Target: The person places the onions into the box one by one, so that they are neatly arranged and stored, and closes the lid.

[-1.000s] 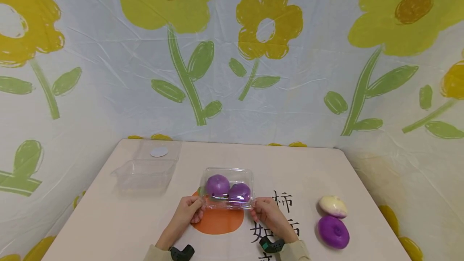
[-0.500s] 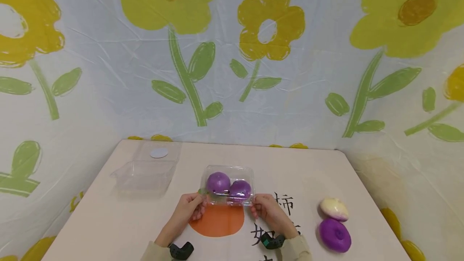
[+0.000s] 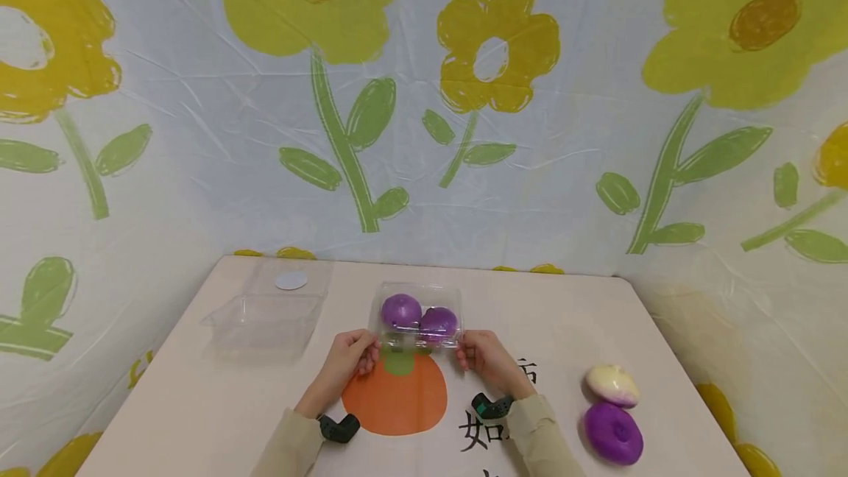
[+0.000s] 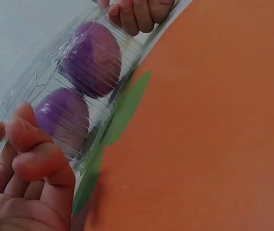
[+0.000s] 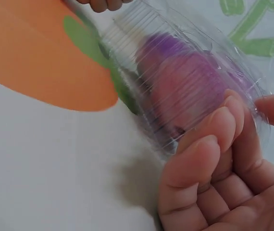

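Observation:
In the head view both hands hold a clear plastic clamshell box by its two near corners. Its lid looks closed over two round purple vegetables. At the left corner, the left hand pinches the rim between thumb and fingers. The right hand pinches the opposite corner likewise. In the left wrist view, the ribbed side of the box is tilted close over the printed mat, with both purple vegetables behind it. The right wrist view shows the right fingertips curled at the box's end.
An open clear clamshell box stands at the back left, its lid bearing a white oval sticker. A cream-and-purple vegetable touches a purple one at the right. The table mat carries a printed orange fruit and black characters.
Both hands have moved the filled box away from the body, toward the back of the table. More of the printed orange fruit and its green top now shows. The other objects stay put.

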The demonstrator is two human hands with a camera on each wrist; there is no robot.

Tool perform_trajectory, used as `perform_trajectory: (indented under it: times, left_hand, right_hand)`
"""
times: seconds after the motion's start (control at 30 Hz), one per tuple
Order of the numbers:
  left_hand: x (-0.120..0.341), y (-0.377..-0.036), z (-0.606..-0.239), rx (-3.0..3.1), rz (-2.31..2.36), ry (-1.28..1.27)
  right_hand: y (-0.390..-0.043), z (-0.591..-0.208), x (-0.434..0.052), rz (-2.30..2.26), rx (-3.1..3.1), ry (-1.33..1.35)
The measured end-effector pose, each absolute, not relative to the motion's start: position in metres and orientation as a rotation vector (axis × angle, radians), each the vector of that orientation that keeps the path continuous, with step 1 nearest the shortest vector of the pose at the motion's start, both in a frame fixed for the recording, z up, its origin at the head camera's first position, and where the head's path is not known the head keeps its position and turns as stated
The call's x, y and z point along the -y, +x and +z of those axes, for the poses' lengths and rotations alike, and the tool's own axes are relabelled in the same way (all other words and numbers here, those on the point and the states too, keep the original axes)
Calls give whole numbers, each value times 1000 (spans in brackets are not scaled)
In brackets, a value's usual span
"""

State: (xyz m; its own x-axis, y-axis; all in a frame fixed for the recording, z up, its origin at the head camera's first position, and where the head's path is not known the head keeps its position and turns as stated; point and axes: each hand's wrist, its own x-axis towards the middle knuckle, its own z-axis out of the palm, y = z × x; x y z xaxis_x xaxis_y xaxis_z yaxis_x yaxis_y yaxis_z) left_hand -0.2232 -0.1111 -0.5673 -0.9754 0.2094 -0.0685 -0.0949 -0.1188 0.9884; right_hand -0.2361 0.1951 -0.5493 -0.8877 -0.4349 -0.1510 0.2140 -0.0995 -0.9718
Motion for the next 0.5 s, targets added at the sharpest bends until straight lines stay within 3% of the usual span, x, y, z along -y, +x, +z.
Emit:
perform_trajectory:
  times: [0.5]
  left_hand:
    - [97,-262,-575,-1895,2409,165]
  right_hand:
    - [-280,-554,-185,-2239,-1668,-54]
